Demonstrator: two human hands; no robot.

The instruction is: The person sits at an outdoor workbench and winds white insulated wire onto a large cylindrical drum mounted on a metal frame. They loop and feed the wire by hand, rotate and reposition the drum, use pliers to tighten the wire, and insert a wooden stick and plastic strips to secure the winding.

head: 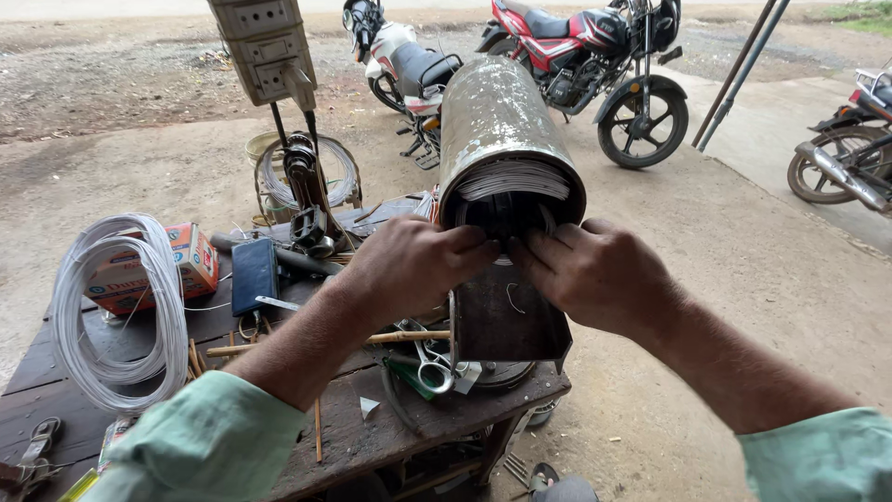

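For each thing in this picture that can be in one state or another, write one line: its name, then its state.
Left hand: fingers pressed into the cylinder's open end.
Right hand: fingers pressed into the same opening.
Metal cylinder: tilted, open end toward the camera, windings visible inside.
White wire coil: wound up, lying on the workbench.
Cardboard box: closed, on its side.
Scissors: lying flat.
Red motorcycle: parked upright.

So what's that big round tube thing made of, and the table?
The tube looks like metal: grey, dull, with rusty, worn patches. Both hands, left hand and right hand, press at its open end. The table looks like old, dark, rough wooden planks.
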